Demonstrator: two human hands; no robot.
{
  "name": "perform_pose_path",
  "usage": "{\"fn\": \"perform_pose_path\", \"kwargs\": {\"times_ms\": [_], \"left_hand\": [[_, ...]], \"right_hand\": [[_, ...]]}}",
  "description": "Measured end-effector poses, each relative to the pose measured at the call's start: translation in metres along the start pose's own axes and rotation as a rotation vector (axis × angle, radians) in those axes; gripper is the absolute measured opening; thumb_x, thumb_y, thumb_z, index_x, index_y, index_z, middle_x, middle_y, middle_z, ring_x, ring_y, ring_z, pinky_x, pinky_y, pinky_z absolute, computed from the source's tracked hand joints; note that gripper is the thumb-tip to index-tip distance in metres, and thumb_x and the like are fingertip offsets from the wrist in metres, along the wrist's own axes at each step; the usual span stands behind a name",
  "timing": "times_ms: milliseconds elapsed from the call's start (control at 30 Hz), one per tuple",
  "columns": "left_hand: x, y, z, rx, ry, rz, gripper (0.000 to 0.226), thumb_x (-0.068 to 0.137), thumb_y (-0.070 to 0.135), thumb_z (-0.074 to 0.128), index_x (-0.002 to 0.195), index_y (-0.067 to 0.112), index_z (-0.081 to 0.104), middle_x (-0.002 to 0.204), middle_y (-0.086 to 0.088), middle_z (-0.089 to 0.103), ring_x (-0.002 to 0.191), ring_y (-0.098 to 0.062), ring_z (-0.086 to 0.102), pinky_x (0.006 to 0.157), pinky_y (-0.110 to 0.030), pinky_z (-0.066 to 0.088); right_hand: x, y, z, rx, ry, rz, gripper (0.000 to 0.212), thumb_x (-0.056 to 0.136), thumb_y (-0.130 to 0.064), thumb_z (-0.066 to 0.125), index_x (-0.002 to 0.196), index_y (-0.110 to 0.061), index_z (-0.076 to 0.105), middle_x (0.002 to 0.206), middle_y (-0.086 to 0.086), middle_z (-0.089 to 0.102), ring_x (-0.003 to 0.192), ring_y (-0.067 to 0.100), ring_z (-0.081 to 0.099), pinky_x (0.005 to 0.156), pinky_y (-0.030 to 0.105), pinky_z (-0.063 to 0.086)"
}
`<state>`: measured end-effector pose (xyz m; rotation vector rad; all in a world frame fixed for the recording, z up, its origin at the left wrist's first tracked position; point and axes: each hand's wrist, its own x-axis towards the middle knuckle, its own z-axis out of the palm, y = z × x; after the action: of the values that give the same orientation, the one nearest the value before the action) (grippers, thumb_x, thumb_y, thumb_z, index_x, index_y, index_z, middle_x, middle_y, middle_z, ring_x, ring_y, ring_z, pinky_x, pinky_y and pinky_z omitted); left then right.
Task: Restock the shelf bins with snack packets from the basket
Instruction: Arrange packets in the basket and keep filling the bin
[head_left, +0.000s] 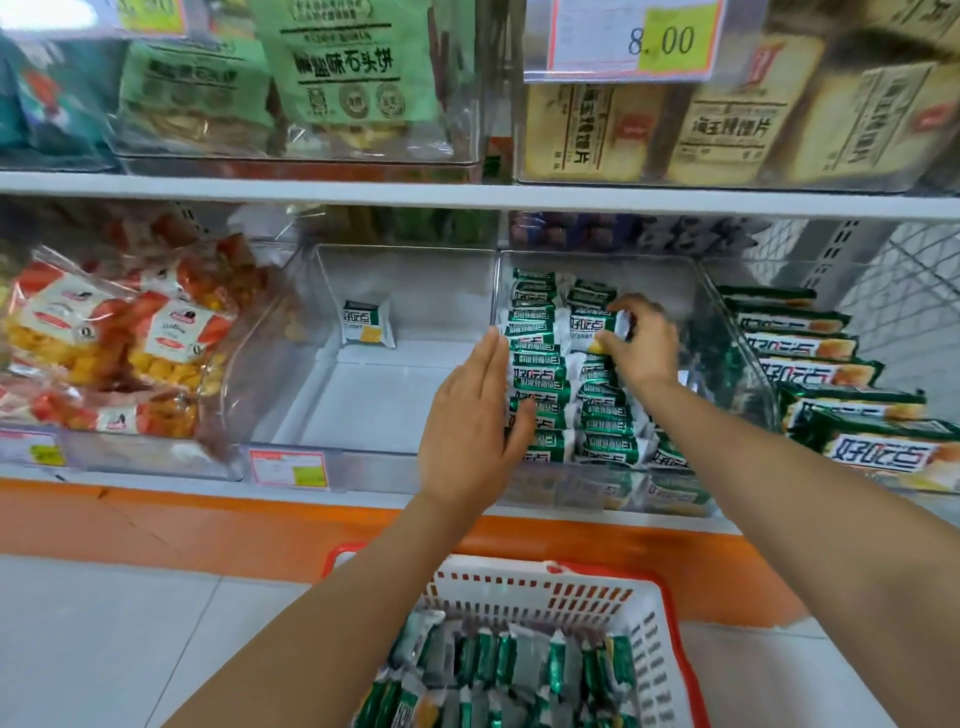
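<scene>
Right hand (643, 345) pinches a green snack packet (595, 325) over the right row's (610, 421) far end in the clear bin (623, 267); left hand (475, 415), flat with straight fingers, braces the left row (535, 371); basket (670, 654) below.

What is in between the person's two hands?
Rows of small green-and-white snack packets in the clear plastic bin lie between the flat left hand and the right hand, which pinches one. The head view shows it.

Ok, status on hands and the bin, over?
Left hand flat against the packet rows. Right hand pinching a packet over the bin. Basket holds more packets. Nothing in the way.
</scene>
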<state>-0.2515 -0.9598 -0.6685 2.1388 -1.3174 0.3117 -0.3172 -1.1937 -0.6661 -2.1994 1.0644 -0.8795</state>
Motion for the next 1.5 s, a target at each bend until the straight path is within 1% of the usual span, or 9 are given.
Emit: {"fn": "perform_pose_path", "kwargs": {"times_ms": [267,533,700,867,1000,1167,1267,1400,1500], "left_hand": [[0.0,0.001,0.0,0.036,-0.007,0.003,0.067,0.099,0.046,0.03,0.152,0.006,0.03,0.16,-0.006,0.028,0.139,-0.023,0.039,0.11,-0.039,0.039],[0.0,0.001,-0.003,0.059,-0.021,0.008,0.068,0.098,0.046,0.027,0.153,0.006,0.028,0.16,-0.007,0.026,0.144,-0.023,0.031,0.116,-0.038,0.03],[-0.008,0.005,-0.009,0.099,-0.035,0.005,0.068,0.097,0.046,0.025,0.152,0.006,0.03,0.159,-0.009,0.03,0.145,-0.025,0.029,0.117,-0.04,0.025],[-0.025,0.018,-0.021,0.135,-0.081,-0.032,0.072,0.095,0.05,0.018,0.15,0.006,0.033,0.157,-0.011,0.033,0.144,-0.028,0.031,0.115,-0.044,0.028],[-0.045,0.025,-0.03,0.127,-0.073,-0.016,0.059,0.096,0.04,0.035,0.141,0.004,0.046,0.148,-0.015,0.044,0.136,-0.033,0.041,0.108,-0.049,0.037],[-0.077,0.03,-0.036,0.129,-0.005,0.012,0.051,0.092,0.03,0.048,0.133,0.0,0.049,0.128,-0.02,0.052,0.118,-0.036,0.05,0.095,-0.048,0.044],[-0.102,0.025,-0.03,0.145,0.004,-0.001,0.052,0.089,0.03,0.043,0.131,0.001,0.049,0.126,-0.019,0.05,0.115,-0.035,0.046,0.095,-0.046,0.041],[-0.129,0.007,-0.018,0.183,-0.081,-0.032,0.049,0.085,0.029,0.036,0.117,0.001,0.06,0.114,-0.019,0.056,0.105,-0.039,0.054,0.086,-0.047,0.045],[-0.146,-0.015,-0.008,0.23,-0.204,-0.07,0.04,0.085,0.025,0.048,0.116,0.003,0.062,0.113,-0.018,0.058,0.105,-0.04,0.055,0.084,-0.046,0.046]], "right_hand": [[0.007,-0.002,0.005,-0.052,-0.036,0.003,0.033,0.079,-0.013,0.079,0.111,-0.008,0.068,0.116,0.022,0.056,0.1,0.037,0.059,0.086,0.03,0.044],[-0.008,-0.009,-0.011,-0.111,-0.107,-0.019,0.057,0.083,-0.018,0.076,0.136,-0.016,0.053,0.13,0.02,0.046,0.115,0.037,0.05,0.1,0.035,0.04],[-0.029,-0.015,-0.026,-0.054,-0.089,-0.058,0.046,0.086,-0.015,0.072,0.13,-0.015,0.057,0.13,0.015,0.048,0.122,0.031,0.047,0.104,0.031,0.034],[-0.064,-0.026,-0.039,-0.02,-0.085,-0.12,0.024,0.092,-0.015,0.063,0.115,-0.015,0.064,0.112,0.01,0.056,0.086,0.021,0.057,0.087,0.033,0.047],[-0.103,-0.036,-0.049,0.112,-0.118,-0.124,0.014,0.093,-0.013,0.06,0.107,-0.015,0.065,0.08,-0.003,0.055,0.067,0.01,0.049,0.067,0.026,0.044],[-0.162,-0.045,-0.054,0.187,-0.205,-0.256,0.008,0.093,-0.015,0.06,0.095,-0.015,0.068,0.065,-0.009,0.057,0.058,0.001,0.051,0.056,0.016,0.039],[-0.192,-0.04,-0.047,0.216,-0.306,-0.301,0.008,0.093,-0.021,0.06,0.091,-0.019,0.068,0.068,-0.001,0.064,0.061,0.009,0.057,0.06,0.027,0.047],[-0.23,-0.029,-0.031,0.231,-0.368,-0.27,0.009,0.093,-0.018,0.06,0.089,-0.015,0.067,0.065,-0.005,0.057,0.056,0.005,0.049,0.055,0.02,0.041],[-0.25,-0.014,-0.013,0.201,-0.438,-0.233,0.009,0.095,-0.02,0.06,0.094,-0.015,0.068,0.071,-0.016,0.058,0.06,-0.001,0.052,0.059,0.013,0.04]]}}
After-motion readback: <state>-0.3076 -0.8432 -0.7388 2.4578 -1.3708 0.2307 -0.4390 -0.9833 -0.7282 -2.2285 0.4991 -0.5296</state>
